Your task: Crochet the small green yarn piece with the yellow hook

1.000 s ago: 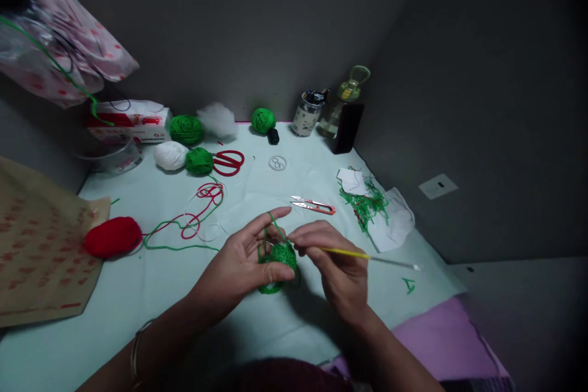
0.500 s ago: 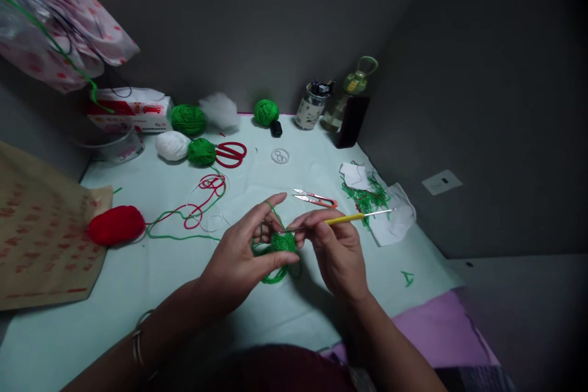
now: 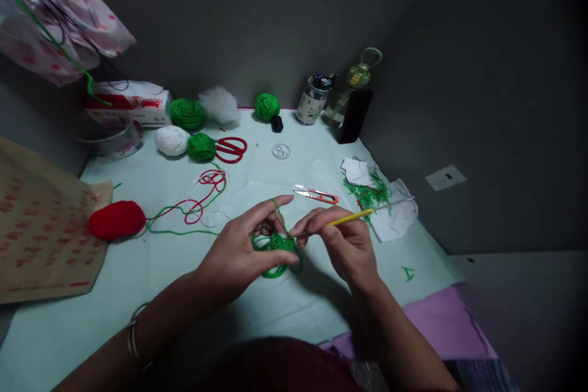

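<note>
My left hand [image 3: 239, 242] pinches a small green crochet piece [image 3: 282, 242] between thumb and fingers, with green yarn running over its raised index finger. A yellow-handled crochet hook [image 3: 351, 217] lies in the grip of my right hand [image 3: 346, 245]; its metal tip meets the top edge of the piece. Loops of green yarn [image 3: 274, 271] hang below the piece. Just beyond my hands rest orange-handled thread snips [image 3: 316, 194]. Green and red strands trail left toward a red yarn ball [image 3: 117, 220].
Scissors with red handles [image 3: 232, 150] lie beside green and white yarn balls [image 3: 172, 141]. Behind stand a pen holder [image 3: 311, 103], a bottle [image 3: 337, 107] and a dark phone [image 3: 354, 116]. Green yarn scraps [image 3: 370, 188] lie at right, a brown paper bag [image 3: 46, 233] at left.
My right hand has shifted slightly right and down, and the hook has tilted more steeply, its tip at the right of the piece's top edge. The left hand keeps its hold.
</note>
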Demonstrator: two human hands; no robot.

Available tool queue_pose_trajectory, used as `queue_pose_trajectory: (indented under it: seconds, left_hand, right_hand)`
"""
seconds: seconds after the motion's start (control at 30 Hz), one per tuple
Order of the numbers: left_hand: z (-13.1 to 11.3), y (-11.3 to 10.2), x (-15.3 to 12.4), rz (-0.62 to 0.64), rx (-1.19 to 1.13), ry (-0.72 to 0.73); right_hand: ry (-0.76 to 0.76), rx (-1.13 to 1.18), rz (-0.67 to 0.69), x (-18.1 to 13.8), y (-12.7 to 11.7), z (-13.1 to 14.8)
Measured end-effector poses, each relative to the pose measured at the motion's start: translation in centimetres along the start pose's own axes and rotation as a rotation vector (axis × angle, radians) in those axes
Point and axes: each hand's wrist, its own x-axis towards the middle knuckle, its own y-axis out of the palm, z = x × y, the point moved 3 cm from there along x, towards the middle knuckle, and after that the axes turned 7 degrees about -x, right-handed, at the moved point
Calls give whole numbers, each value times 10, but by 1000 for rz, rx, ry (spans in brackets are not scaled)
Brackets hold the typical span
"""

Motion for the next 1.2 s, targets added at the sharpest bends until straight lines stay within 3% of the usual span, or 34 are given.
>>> queue_pose_trajectory:
  seconds: [0.2, 0.4, 0.57, 0.7, 0.8, 0.9, 1.03, 1.2]
  left_hand:
    - [3, -3, 2, -4, 121, 43]
    - [2, -4, 2, 9, 270, 146]
    - [9, -6, 5, -58, 312, 189]
    - [15, -6, 3, -137, 145, 190]
    - [14, 0, -3, -133, 4, 187]
    - [13, 5, -6, -87, -267, 60]
    - [14, 11, -4, 63, -656, -168]
    - [13, 12, -1, 170, -788, -250]
  right_hand:
    - [-29, -189, 0, -1, 2, 8]
    - [-128, -436, 92, 3, 4, 19]
    - [-421, -789, 118, -2, 17, 18]
    - [-668, -1217, -1, -10, 29, 16]
    - [-714, -1336, -94, -13, 30, 18]
    - [-751, -1368, -192, -19, 27, 21]
    - [-792, -1270, -241, -26, 22, 22]
    - [-662, -839, -181, -20, 14, 14]
